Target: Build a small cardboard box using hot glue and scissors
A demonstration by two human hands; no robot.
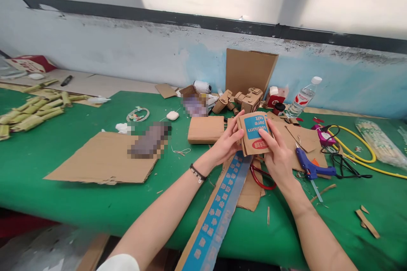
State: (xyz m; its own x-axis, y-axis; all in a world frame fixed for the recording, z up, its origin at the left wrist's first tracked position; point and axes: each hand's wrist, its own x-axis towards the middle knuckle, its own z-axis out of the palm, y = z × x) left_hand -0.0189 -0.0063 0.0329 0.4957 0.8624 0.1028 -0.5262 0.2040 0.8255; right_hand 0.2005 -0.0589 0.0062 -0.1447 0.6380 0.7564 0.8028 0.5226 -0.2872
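Observation:
Between both hands, raised over the table, is a small folded cardboard piece (256, 133) with a blue printed patch and a red oval. My left hand (227, 144) grips its left edge, thumb on the near face. My right hand (276, 150) holds the right side, fingers laid across the print. Below them a long cardboard strip (214, 214) with blue printing runs toward me past the table's front edge. Red scissor handles (262, 178) show by the right wrist, with the blades hidden. A flat cardboard box (206, 129) lies just left of the hands.
A blue glue gun (310, 163) lies at right near a yellow cable (356, 152). Behind stand a water bottle (303, 98) and a cardboard camera model (251, 99). A large cardboard sheet (101, 159) lies left, dried stalks (34, 110) farther left, on the green table (127, 203).

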